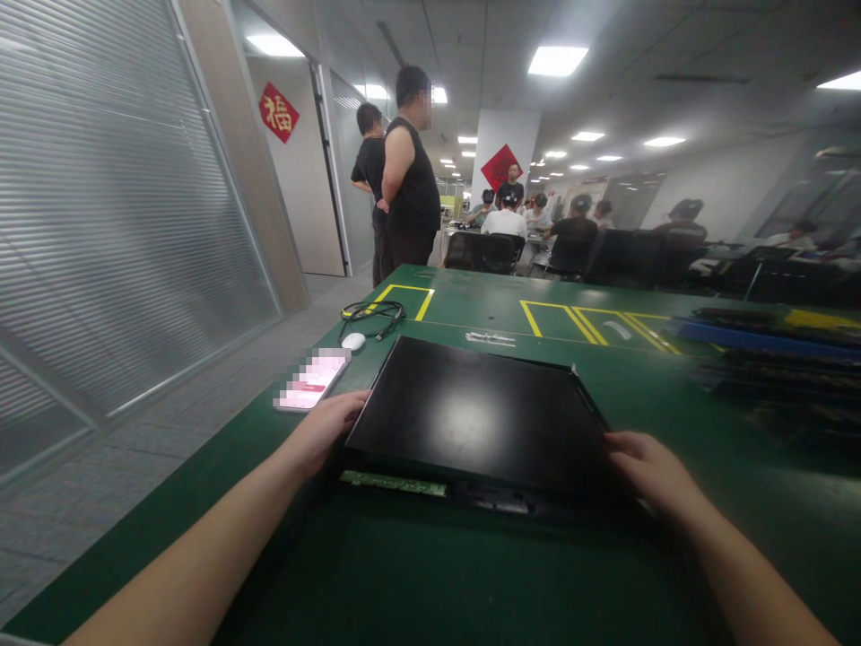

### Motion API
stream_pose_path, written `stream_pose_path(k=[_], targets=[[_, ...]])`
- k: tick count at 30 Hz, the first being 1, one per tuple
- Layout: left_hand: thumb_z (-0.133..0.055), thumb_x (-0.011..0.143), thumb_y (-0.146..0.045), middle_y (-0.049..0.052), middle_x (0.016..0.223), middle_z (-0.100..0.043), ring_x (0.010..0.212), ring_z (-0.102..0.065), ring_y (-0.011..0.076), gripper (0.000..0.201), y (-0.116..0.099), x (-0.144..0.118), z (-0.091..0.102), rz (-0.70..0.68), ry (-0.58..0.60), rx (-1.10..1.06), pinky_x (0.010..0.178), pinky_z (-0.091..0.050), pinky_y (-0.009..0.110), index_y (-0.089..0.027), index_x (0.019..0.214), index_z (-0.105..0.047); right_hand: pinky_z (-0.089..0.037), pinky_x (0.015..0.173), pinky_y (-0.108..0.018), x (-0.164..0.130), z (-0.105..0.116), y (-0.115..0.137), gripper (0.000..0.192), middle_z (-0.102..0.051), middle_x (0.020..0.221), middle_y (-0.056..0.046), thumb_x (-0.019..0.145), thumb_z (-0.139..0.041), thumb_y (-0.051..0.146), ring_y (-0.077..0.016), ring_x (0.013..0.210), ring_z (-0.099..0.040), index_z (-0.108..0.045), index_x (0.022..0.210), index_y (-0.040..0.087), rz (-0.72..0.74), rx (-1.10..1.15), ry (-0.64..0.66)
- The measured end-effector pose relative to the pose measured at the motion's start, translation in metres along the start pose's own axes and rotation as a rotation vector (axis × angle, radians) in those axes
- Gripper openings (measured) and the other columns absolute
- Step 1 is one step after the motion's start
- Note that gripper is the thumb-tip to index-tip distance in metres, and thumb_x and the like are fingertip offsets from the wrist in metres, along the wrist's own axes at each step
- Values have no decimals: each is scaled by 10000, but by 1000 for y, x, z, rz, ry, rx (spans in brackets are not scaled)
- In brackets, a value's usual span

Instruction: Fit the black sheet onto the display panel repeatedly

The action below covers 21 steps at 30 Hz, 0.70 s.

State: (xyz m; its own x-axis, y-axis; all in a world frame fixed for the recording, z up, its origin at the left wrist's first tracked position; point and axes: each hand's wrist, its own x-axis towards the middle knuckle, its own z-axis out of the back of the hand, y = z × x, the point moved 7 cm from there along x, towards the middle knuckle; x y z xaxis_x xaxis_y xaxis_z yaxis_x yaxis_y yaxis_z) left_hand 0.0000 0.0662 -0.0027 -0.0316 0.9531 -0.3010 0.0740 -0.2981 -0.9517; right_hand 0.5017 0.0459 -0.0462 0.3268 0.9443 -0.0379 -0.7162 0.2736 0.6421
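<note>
A black LCD panel (471,413) with a glossy screen lies face up before me, over the green table (430,574). Along its near edge runs a narrow green circuit board (394,484). My left hand (336,420) grips the panel's left edge, its fingertips partly hidden behind the side. On the opposite edge, my right hand (646,462) closes with the thumb on top and the other fingers mostly out of sight beneath. Whether the panel rests on the table or is slightly raised, I cannot tell.
Left of the panel are a phone (313,381), a white mouse (353,341) and a coiled black cable (373,314). Yellow tape (552,305) marks the table's far side. Blurred stacked dark panels (773,359) stand at right. Two people (413,179) stand beyond; others sit farther back.
</note>
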Motion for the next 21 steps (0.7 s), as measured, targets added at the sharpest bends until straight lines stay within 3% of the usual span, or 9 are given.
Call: stream_pose_path(k=[3,6,13,18,21], targets=[[-714,721,-332,73,1010,-788,993,-714,279,268,-5,-1,7,-68,-64,124,821,-564,332,-182,932,-784,-531,786,-342,-1,0,2,440,-732,1080,-116,717,-553,274,-258,954,-691,-714,1108,153,-13,-24,5],[-785,662,-321,97,1062,-775,1042,-696,302,382,-9,-4,8,-109,-66,189,895,-537,374,-171,1013,-767,-526,796,-332,-2,0,4,428,-727,1097,-110,727,-553,274,-252,967,-686,-713,1108,161,-8,-29,1],[-825,648,-348,116,1124,-754,986,-719,298,600,-18,-14,-10,-222,126,-34,862,-571,376,-190,1210,-685,-510,806,-325,-2,2,4,390,-717,1069,-104,740,-569,284,-232,937,-673,-702,1092,181,15,-15,-65],[-836,623,-365,119,1145,-746,1015,-705,334,680,-25,-20,-13,-281,116,-65,842,-583,380,-190,1256,-663,-520,669,-327,-10,4,10,584,-725,1023,-97,787,-548,445,-224,794,-678,-593,1309,187,-49,98,-81],[-845,616,-384,108,1198,-726,1071,-680,346,722,-26,-21,-13,-322,124,-68,855,-580,376,-204,1285,-644,-527,679,-328,-15,2,15,599,-710,1124,-137,796,-537,486,-250,866,-691,-622,1288,154,-116,163,-34]])
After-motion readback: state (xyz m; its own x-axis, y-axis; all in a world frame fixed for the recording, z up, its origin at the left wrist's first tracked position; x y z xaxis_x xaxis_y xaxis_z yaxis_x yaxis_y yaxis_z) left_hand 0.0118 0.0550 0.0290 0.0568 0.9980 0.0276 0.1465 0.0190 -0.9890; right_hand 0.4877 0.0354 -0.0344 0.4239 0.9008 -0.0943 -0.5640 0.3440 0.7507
